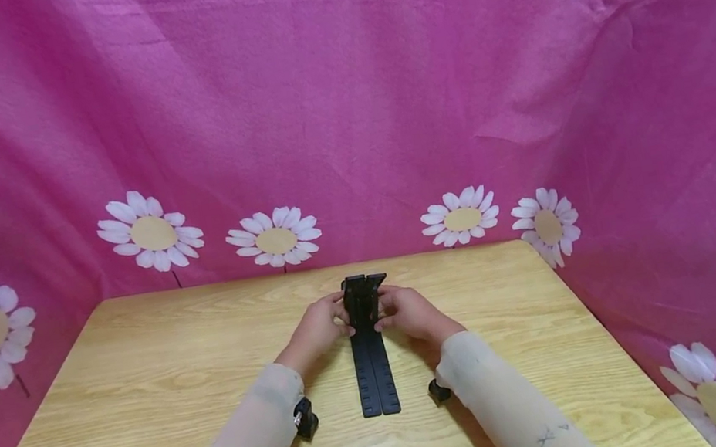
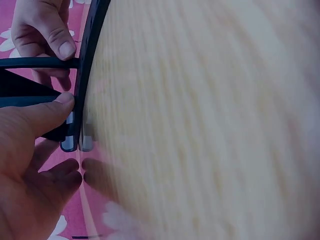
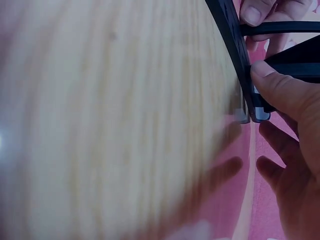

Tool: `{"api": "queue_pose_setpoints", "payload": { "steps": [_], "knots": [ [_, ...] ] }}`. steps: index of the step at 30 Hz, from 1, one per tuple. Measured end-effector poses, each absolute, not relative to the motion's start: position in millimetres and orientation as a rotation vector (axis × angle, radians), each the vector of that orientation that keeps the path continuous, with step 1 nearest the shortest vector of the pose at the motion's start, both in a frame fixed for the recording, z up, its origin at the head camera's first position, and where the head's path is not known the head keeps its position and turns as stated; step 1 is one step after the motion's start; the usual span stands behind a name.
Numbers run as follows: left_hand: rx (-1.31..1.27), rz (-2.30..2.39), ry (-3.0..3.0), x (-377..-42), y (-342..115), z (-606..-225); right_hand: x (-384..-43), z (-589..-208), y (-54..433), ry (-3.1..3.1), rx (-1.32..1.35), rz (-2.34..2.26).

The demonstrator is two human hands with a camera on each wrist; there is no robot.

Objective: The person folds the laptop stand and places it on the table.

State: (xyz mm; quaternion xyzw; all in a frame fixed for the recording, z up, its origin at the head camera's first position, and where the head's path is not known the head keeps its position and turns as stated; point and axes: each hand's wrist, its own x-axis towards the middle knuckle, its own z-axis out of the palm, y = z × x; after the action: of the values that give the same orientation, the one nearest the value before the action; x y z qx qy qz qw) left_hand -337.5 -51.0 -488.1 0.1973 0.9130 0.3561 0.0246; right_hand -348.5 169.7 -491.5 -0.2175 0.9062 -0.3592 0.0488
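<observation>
A black folding stand (image 1: 376,377) is on the table, its two long notched base strips lying side by side toward me. Upright black plates rise at its far end. My left hand (image 1: 321,327) grips the left side near the foot of the uprights. On the opposite side my right hand (image 1: 415,314) holds the stand at the same height. In the left wrist view, the left thumb lies on the black frame (image 2: 90,45), with the other fingers lower down. The right wrist view has the right thumb against the frame (image 3: 231,35) where an upright joins it.
The wood-grain table (image 1: 197,358) extends to both sides of the stand. Behind it and at the sides hangs a pink cloth (image 1: 348,115) printed with white daisies and lettering. Small black devices (image 1: 305,419) are strapped at both wrists, over pale sleeves (image 1: 244,437).
</observation>
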Motion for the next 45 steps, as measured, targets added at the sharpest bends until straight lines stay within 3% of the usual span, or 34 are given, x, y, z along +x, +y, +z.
{"api": "queue_pose_setpoints", "payload": {
  "steps": [10,26,35,40,45],
  "knots": [
    [0.653,0.991,2.895,-338,-53,-486,-346,-489,167,2.847,-0.77,-1.006],
    [0.624,1.146,2.918,-340,-52,-487,-346,-488,161,2.927,-0.643,-1.048],
    [0.485,1.213,2.927,-343,-52,-483,-347,-481,160,3.029,-0.557,-1.025],
    [0.334,1.293,2.911,-344,-52,-480,-345,-480,164,2.938,-0.355,-1.216],
    [0.449,1.497,2.804,-346,-51,-483,-341,-480,167,2.684,-0.435,-1.501]
  ]
}}
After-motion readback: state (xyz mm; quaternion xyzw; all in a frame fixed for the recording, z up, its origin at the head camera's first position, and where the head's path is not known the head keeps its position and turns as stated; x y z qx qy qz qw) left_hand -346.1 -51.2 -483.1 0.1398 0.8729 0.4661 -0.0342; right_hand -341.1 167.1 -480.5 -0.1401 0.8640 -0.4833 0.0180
